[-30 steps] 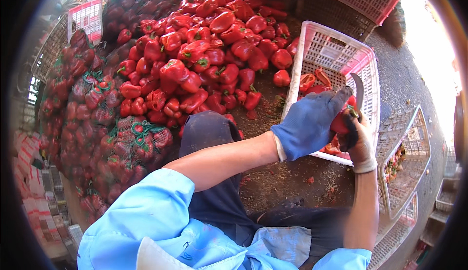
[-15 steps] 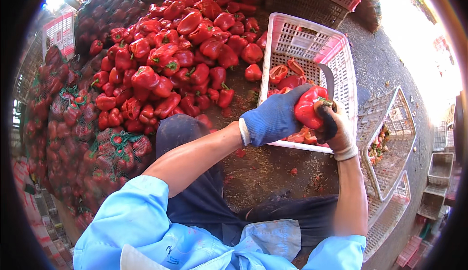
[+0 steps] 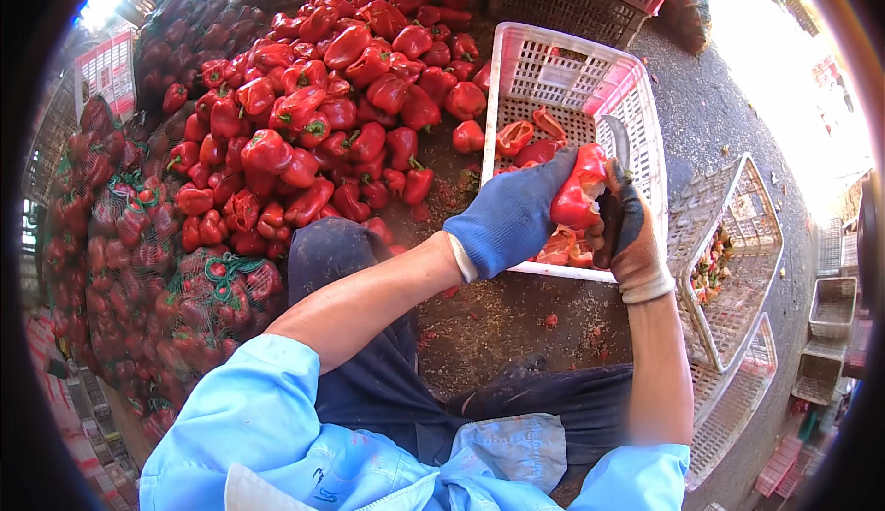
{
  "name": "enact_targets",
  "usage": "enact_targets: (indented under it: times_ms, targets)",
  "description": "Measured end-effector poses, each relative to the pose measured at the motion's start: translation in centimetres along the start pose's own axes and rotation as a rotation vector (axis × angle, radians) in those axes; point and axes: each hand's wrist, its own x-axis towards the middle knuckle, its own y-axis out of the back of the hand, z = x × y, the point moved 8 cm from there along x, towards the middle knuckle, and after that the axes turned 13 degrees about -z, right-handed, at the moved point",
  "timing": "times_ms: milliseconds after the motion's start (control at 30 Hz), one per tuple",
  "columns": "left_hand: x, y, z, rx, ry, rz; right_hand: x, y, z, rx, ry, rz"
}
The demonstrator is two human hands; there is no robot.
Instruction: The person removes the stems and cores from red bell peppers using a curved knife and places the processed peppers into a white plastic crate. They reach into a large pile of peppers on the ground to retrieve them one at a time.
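Note:
My left hand, in a blue knit glove with a pale cuff, grips a red bell pepper above the near side of a white crate. The pepper's right end is cut open, and pale flesh shows there. In a worn, dark-palmed glove, my right hand is closed round a knife whose curved blade points away from me, just right of the pepper. A bit of green shows by the right fingertips; I cannot tell if it is the stem. Cut pepper pieces lie inside the white crate.
A large heap of whole red peppers lies on the ground ahead left. Net bags of peppers line the left side. To the right, a tilted crate holds green and red scraps. Stacked crates stand behind.
The pepper's stem end, whole before, is now cut open. My right hand has turned beside it, with the knife more upright. The view has shifted slightly.

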Motion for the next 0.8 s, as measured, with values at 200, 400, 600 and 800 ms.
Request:
enact_targets:
  times_ms: [200,400,600,800]
  targets:
    - [0.1,0.2,0.4,0.025,-0.010,0.047,-0.6,0.7,-1.1,-0.081,0.094,0.007]
    - [0.1,1.4,0.7,-0.055,-0.030,0.117,-0.5,1.5,-2.1,-0.190,0.152,-0.015]
    - [0.0,1.6,0.2,-0.044,-0.072,0.224,0.3,3.0,-1.8,-0.228,0.167,-0.084]
    - [0.9,0.8,-3.4,-0.124,0.183,0.067,-0.7,4.1,-3.4,-0.135,0.250,-0.170]
